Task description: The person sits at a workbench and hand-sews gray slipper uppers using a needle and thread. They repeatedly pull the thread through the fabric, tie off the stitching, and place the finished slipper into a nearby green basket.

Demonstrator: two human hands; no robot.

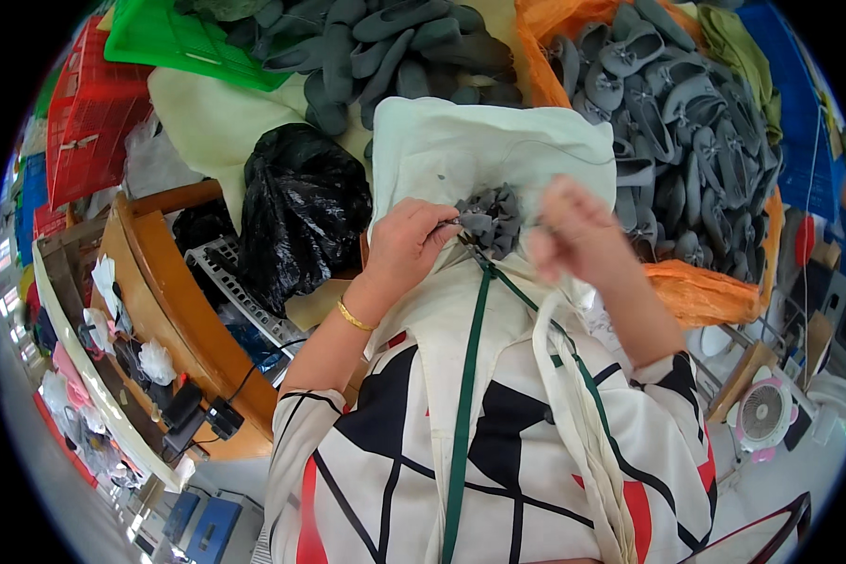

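Observation:
My left hand (406, 242) pinches the edge of a small grey ruffled fabric piece (492, 218) that lies on a pale cloth (461, 150) over my lap. My right hand (573, 230) is blurred, raised just right of the grey piece, with fingers closed as if pinching something thin; a fine thread runs across the cloth above it. What the right fingers hold is too small to see. A gold bangle sits on my left wrist.
A heap of grey slippers (672, 113) lies in an orange bag (700, 291) at the right, and another grey pile (395, 47) at the top. A black plastic bag (301, 211) and an orange wooden bench (169, 301) are on the left. A small pink fan (763, 414) stands at lower right.

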